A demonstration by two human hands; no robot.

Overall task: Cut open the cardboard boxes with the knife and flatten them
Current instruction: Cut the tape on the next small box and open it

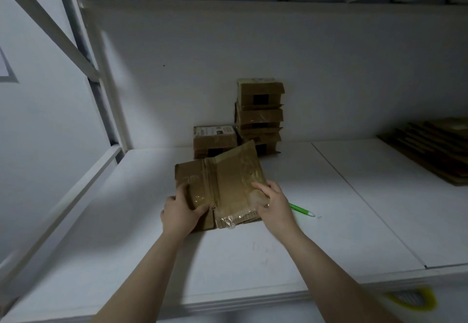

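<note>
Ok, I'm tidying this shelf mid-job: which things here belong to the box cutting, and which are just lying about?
Job: taped box, gripped by left hand and right hand; green knife beside it on the shelf; intact boxes at the back wall; flattened cardboard pile, far right.
Lying about: yellow object below the shelf's front edge, too blurred to identify.

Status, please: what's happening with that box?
Left hand and right hand grip box. Knife down, beside right hand. Nothing blocking.
</note>
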